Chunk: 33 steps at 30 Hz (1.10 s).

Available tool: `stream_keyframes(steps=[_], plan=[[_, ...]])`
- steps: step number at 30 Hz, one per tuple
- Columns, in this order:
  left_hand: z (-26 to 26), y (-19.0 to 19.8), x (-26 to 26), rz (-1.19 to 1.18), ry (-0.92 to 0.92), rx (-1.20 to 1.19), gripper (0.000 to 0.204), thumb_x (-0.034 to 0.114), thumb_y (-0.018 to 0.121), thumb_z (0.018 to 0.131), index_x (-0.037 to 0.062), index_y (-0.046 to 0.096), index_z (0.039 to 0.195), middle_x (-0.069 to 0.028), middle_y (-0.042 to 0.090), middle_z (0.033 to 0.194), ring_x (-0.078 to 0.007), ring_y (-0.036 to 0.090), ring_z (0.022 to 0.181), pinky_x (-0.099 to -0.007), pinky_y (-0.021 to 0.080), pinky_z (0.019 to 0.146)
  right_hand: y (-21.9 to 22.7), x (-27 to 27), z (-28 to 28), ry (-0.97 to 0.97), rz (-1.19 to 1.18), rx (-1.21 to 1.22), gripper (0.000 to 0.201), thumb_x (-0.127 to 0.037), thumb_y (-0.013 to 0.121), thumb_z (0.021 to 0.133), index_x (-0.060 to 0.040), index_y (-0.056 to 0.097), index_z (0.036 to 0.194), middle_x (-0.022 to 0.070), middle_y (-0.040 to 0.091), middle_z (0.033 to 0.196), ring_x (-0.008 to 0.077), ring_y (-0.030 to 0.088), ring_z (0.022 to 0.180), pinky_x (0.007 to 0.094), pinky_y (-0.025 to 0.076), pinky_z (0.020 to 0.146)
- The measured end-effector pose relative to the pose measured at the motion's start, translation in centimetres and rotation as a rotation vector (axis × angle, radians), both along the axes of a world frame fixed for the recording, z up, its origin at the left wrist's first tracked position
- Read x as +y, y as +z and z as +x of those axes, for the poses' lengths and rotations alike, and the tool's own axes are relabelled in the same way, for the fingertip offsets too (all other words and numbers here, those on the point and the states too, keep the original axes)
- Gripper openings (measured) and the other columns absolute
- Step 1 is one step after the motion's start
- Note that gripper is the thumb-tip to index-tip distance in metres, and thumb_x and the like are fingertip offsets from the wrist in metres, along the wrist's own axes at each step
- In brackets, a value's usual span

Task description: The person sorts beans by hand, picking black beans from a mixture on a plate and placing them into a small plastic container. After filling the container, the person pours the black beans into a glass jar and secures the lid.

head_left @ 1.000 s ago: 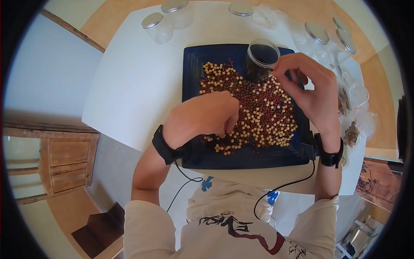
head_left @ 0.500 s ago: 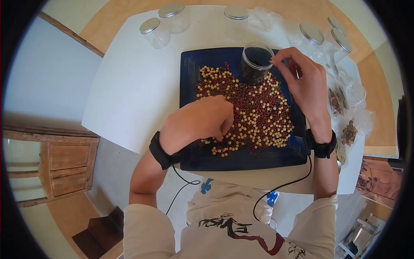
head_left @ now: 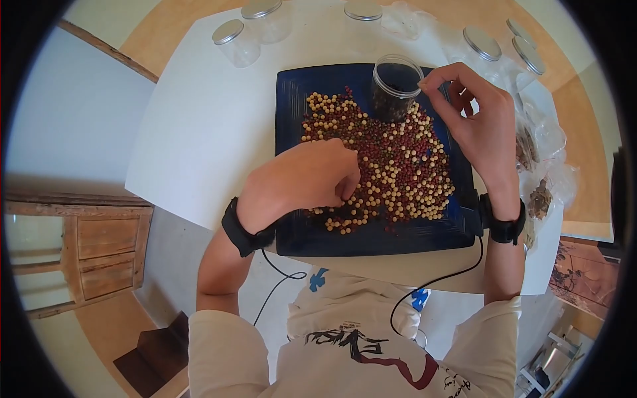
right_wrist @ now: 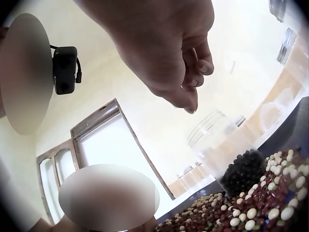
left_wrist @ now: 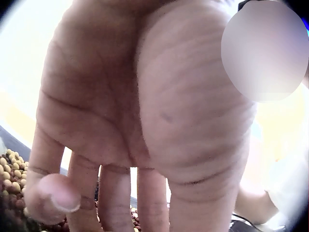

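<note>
A clear jar (head_left: 395,93) partly filled with black beans (right_wrist: 243,171) stands at the back of a dark blue square tray (head_left: 298,249), among mixed cream and dark red beans (head_left: 408,166). My right hand (head_left: 476,113) is raised beside the jar's rim, thumb and index fingertips together; the right wrist view shows them a little above the rim, with no bean visible between them. Over the tray's left half my left hand (head_left: 305,174) reaches down into the mixed beans, palm down. Its fingertips are largely hidden; whether they pinch a bean I cannot tell.
Lidded clear jars (head_left: 237,45) stand along the white table's (head_left: 179,132) far edge, more at the right. Clear plastic bags (head_left: 545,192) with dry brown contents lie right of the tray. Black cables (head_left: 438,284) hang from both wristbands in front of the body.
The head view shifts slightly. My left hand stays low over the beans with small finger movements. The right fingertips stay beside the jar's rim.
</note>
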<state>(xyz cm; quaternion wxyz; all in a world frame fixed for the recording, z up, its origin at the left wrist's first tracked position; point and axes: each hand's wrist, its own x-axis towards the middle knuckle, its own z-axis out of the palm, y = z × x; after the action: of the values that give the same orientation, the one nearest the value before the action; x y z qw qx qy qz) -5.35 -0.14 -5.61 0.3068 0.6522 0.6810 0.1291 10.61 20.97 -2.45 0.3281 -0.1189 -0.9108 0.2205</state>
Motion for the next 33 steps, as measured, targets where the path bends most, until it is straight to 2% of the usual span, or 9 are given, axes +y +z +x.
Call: stream_keyframes(steps=[4, 10, 11, 12, 18, 21, 23, 25, 33], plan=[[-0.7, 0.6, 0.1, -0.017, 0.006, -0.087, 0.014, 0.003, 0.082, 0.076, 0.0021, 0.077, 0.089, -0.0085, 0.075, 0.08, -0.0254, 0.073, 0.075, -0.0359, 0.056, 0.069, 0.5, -0.8, 0.6, 0.122, -0.047, -0.101, 0.016, -0.004, 0.079, 0.087, -0.0093, 0.073, 0.101, 0.008, 0.062, 0.073, 0.0216, 0.06, 0.062, 0.0353, 0.047, 0.057], [-2.0, 1.9, 0.2, 0.09, -0.002, -0.221, 0.014, 0.004, 0.084, 0.08, 0.0028, 0.077, 0.092, -0.0053, 0.073, 0.078, -0.0168, 0.067, 0.068, -0.031, 0.052, 0.062, -0.5, -2.2, 0.8, 0.545, -0.079, -0.18, 0.005, -0.005, 0.072, 0.089, -0.0074, 0.068, 0.092, 0.0111, 0.068, 0.077, 0.0337, 0.07, 0.073, 0.043, 0.054, 0.065], [-2.3, 2.4, 0.2, 0.087, -0.006, -0.218, 0.014, 0.004, 0.084, 0.08, 0.0028, 0.077, 0.092, -0.0053, 0.073, 0.078, -0.0168, 0.067, 0.068, -0.031, 0.052, 0.062, -0.5, -2.5, 1.1, 0.607, -0.091, -0.371, 0.003, -0.006, 0.07, 0.089, -0.007, 0.067, 0.091, 0.0115, 0.069, 0.078, 0.035, 0.071, 0.076, 0.0445, 0.054, 0.067], [-2.4, 2.9, 0.3, 0.15, 0.042, -0.214, 0.014, 0.005, 0.084, 0.081, 0.0043, 0.078, 0.093, -0.0039, 0.074, 0.08, -0.0149, 0.066, 0.068, -0.0296, 0.05, 0.061, -0.5, -2.7, 1.4, 0.666, -0.105, -0.564, 0.001, -0.006, 0.068, 0.089, -0.0066, 0.067, 0.09, 0.012, 0.07, 0.079, 0.0363, 0.071, 0.078, 0.046, 0.054, 0.068], [-2.3, 5.6, 2.8, 0.563, 0.232, -0.053, 0.01, 0.014, 0.087, 0.086, 0.0124, 0.083, 0.095, 0.0043, 0.077, 0.084, -0.006, 0.058, 0.067, -0.0244, 0.044, 0.062, -2.3, -4.6, 0.9, 0.734, -0.189, -0.692, 0.007, -0.006, 0.072, 0.088, -0.0077, 0.067, 0.094, 0.0088, 0.071, 0.089, 0.0336, 0.072, 0.085, 0.0457, 0.055, 0.073], [-2.6, 6.2, 5.4, 0.754, 0.245, 0.04, 0.01, 0.016, 0.088, 0.086, 0.0129, 0.084, 0.095, 0.0044, 0.076, 0.083, -0.0061, 0.057, 0.067, -0.025, 0.044, 0.062, -3.9, -5.2, 0.9, 0.777, -0.136, -0.509, 0.004, -0.006, 0.068, 0.087, -0.0042, 0.067, 0.09, 0.0116, 0.07, 0.08, 0.0338, 0.073, 0.081, 0.0463, 0.054, 0.069], [-2.5, 6.5, 6.9, 0.777, 0.236, 0.085, 0.011, 0.019, 0.087, 0.087, 0.0118, 0.083, 0.095, 0.0026, 0.076, 0.083, -0.0087, 0.057, 0.066, -0.0262, 0.045, 0.062, -3.7, -5.4, 1.0, 0.781, -0.137, -0.526, 0.004, -0.006, 0.068, 0.087, -0.0042, 0.067, 0.09, 0.0118, 0.071, 0.081, 0.0342, 0.073, 0.082, 0.0462, 0.054, 0.07], [-2.2, 7.1, 7.9, 0.723, 0.233, -0.099, 0.012, 0.011, 0.08, 0.089, 0.0009, 0.079, 0.096, -0.0169, 0.075, 0.083, -0.0306, 0.067, 0.072, -0.0384, 0.052, 0.066, -3.6, -5.6, 1.0, 0.783, -0.142, -0.542, 0.004, -0.005, 0.068, 0.087, -0.0043, 0.067, 0.091, 0.012, 0.071, 0.082, 0.0345, 0.073, 0.083, 0.0461, 0.054, 0.07], [-2.8, 5.7, 9.9, 0.719, 0.241, 0.065, 0.011, 0.013, 0.08, 0.088, 0.0028, 0.079, 0.092, -0.0167, 0.074, 0.082, -0.0321, 0.066, 0.074, -0.0413, 0.052, 0.069, -4.5, -6.1, 1.0, 0.779, -0.096, -0.525, 0.005, -0.004, 0.066, 0.088, -0.0038, 0.067, 0.093, 0.013, 0.069, 0.082, 0.0362, 0.072, 0.084, 0.0469, 0.055, 0.072]])
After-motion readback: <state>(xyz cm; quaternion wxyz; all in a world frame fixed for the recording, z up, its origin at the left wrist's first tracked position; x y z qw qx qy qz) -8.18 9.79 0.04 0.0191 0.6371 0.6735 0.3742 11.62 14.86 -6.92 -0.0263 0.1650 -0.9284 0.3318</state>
